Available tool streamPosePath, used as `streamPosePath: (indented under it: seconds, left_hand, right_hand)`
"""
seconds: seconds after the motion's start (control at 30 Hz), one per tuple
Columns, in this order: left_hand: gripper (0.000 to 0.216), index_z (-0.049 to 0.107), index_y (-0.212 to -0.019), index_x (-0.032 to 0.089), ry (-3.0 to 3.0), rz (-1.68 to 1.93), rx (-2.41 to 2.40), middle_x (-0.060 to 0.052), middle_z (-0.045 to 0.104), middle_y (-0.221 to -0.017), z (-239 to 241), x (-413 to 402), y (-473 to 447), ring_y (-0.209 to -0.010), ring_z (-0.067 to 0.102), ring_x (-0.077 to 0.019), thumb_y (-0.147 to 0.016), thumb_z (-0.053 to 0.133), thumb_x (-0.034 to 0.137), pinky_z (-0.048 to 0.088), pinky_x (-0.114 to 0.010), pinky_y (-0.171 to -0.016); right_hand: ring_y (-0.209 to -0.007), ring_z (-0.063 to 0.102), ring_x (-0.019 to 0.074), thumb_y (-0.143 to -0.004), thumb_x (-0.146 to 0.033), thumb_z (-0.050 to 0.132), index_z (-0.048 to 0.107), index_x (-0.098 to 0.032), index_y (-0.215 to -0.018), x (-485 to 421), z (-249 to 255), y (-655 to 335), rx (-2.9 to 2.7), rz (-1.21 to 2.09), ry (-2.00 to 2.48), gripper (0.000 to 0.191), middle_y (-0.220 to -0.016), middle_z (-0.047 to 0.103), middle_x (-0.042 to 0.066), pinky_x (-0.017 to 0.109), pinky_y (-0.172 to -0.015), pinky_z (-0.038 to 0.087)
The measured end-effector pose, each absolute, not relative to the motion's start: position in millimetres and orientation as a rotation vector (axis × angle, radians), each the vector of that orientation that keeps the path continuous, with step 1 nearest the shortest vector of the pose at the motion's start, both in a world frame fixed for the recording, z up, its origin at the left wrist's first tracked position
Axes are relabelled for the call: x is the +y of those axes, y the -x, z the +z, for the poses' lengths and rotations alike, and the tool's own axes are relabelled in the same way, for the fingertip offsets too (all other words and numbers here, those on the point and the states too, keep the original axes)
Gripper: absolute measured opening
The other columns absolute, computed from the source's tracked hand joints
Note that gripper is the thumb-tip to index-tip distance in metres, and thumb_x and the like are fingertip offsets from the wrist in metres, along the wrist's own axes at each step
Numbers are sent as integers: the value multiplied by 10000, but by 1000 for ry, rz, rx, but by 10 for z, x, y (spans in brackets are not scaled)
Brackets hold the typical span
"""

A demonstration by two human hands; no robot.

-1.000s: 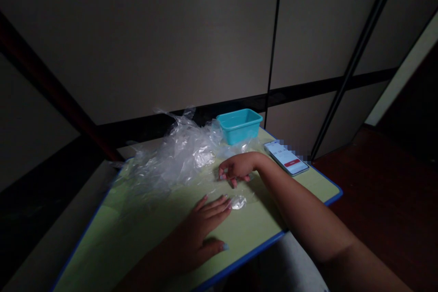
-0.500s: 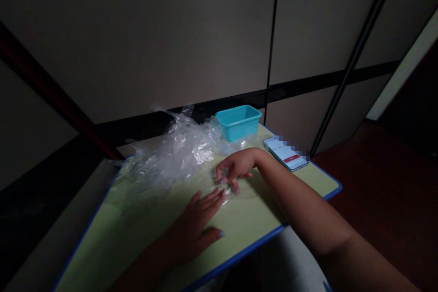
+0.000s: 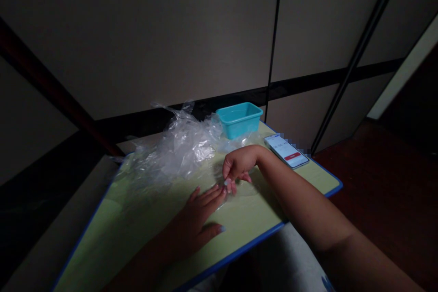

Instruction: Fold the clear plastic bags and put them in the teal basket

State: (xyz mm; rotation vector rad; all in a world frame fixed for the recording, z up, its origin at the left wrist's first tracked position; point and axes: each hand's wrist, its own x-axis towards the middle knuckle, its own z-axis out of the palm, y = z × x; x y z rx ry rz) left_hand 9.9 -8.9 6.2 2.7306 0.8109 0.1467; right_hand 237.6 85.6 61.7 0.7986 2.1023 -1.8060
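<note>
My left hand (image 3: 198, 216) lies palm down on the yellow-green table (image 3: 164, 219), its fingers stretched out and the thumb held apart. Under its fingertips is a thin clear plastic bag (image 3: 251, 191), lying flat and hard to see against the tabletop. Bent at the wrist, my right hand (image 3: 241, 164) pinches with thumb and index finger at this plastic, touching or almost touching the left fingertips. Beyond both hands rises a crumpled heap of clear plastic bags (image 3: 185, 150).
A turquoise plastic basket (image 3: 241, 125) stands at the back of the table, beside the heap. To its right lies a phone (image 3: 287, 151) with a lit screen. The table has a blue edge (image 3: 253, 242). Cabinet panels (image 3: 188, 32) rise close behind it.
My right thumb and index finger have come together in a pinch and moved slightly right. The left hand has stayed nearly in place, flat on the plastic.
</note>
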Motion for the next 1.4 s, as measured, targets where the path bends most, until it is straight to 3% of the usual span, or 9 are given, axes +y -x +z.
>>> streamPosePath:
  seconds: [0.3,0.53,0.6,0.7,0.77,0.87,1.0,1.2,1.4]
  left_hand:
    - [685,27,-1407,311,-2720,120,851,-62,234,-1456,76,-93,-118,-1315,229,-259,-869,440,407,123,-556,-1046]
    - [589,218,-1378,261,-2783,247,885,-94,343,-1404,53,-74,-109,-1275,310,-264,-854,459,377,164,-543,-1043]
    - [474,361,-1302,236,-2800,377,931,-90,448,-1326,78,-66,-113,-1221,384,-253,-851,460,342,201,-522,-1039]
    - [237,555,-1041,194,-2754,596,999,-79,572,-1126,127,-66,-123,-1079,495,-219,-844,451,275,352,-428,-966]
    - [155,588,-880,183,-2719,672,988,-77,580,-1039,155,-75,-134,-1010,516,-202,-835,454,246,418,-366,-888]
    - [127,602,-795,193,-2731,643,891,-66,560,-1026,183,-94,-154,-989,506,-199,-816,482,231,430,-345,-848]
    - [123,626,-806,209,-2749,569,827,-59,547,-1042,202,-106,-170,-990,496,-204,-810,507,240,423,-356,-851]
    - [149,629,-896,204,-2735,557,816,-79,532,-1072,160,-90,-148,-1027,479,-214,-816,507,238,417,-367,-875]
    - [190,620,-962,218,-2751,596,799,-72,519,-1035,167,-80,-149,-982,476,-213,-818,498,239,425,-366,-835]
  right_hand:
    - [-457,589,80,-741,-202,613,587,-129,-1063,839,639,-2368,2036,-1862,-676,331,-891,681,30,203,-470,476]
    - [-499,613,112,-662,-201,676,598,-119,-1011,862,560,-2357,2032,-1898,-730,367,-919,654,25,238,-474,499]
    - [-530,625,121,-636,-209,701,602,-120,-990,867,544,-2360,2026,-1905,-773,378,-920,653,28,242,-494,504]
    - [-553,632,130,-605,-210,725,606,-120,-955,866,532,-2362,2017,-1913,-837,381,-895,657,27,242,-508,503]
    - [-561,633,134,-588,-209,737,608,-119,-933,865,524,-2360,2015,-1930,-849,380,-877,659,23,252,-522,508]
    - [-588,638,145,-564,-205,753,613,-114,-905,863,508,-2356,2002,-1966,-831,379,-838,660,15,270,-547,517]
    - [-639,645,152,-579,-183,748,614,-108,-903,854,512,-2351,1994,-1977,-836,358,-834,664,20,273,-577,522]
    - [-506,629,125,-749,-206,625,493,-179,-1198,821,604,-2353,2012,-1893,-786,469,-994,658,57,272,-502,519]
    - [-522,640,128,-797,-259,595,401,-183,-1265,798,655,-2367,2017,-1955,-799,512,-991,661,84,242,-501,514]
